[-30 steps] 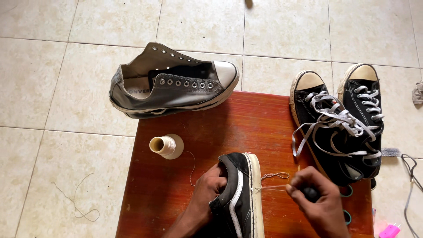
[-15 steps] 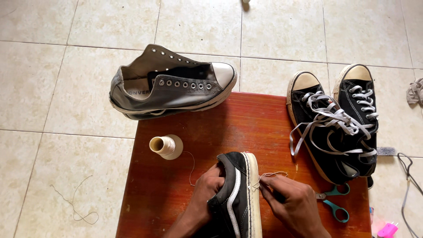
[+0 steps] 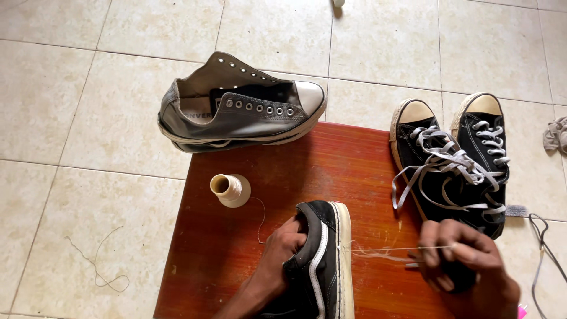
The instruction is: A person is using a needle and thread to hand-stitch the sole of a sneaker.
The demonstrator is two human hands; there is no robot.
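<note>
Item: black skate shoe [image 3: 322,260] with white side stripe and cream sole, lying on its side at 6 o'clock of the red-brown tabletop [image 3: 331,171].
Left hand [image 3: 283,251]: fingers tucked into the shoe's opening, gripping and steadying it.
Right hand [image 3: 460,266]: closed into a pinch at 3 o'clock of the shoe, drawing a pale thread [image 3: 384,249] taut out of the sole edge. Whether it has a needle cannot be told.
Risks, as judged: a hard pull may snap the fraying thread or tear the stitch hole; a loose left grip would let the shoe slide.
Nearby: thread spool [image 3: 230,189] at 10 o'clock, its slack strand liable to snag; grey unlaced sneaker [image 3: 242,109] at 12 o'clock overhanging the tabletop edge; pair of black laced sneakers [image 3: 455,156] at 2 o'clock, their loose laces near the pulling hand; tiled floor [image 3: 82,118].
</note>
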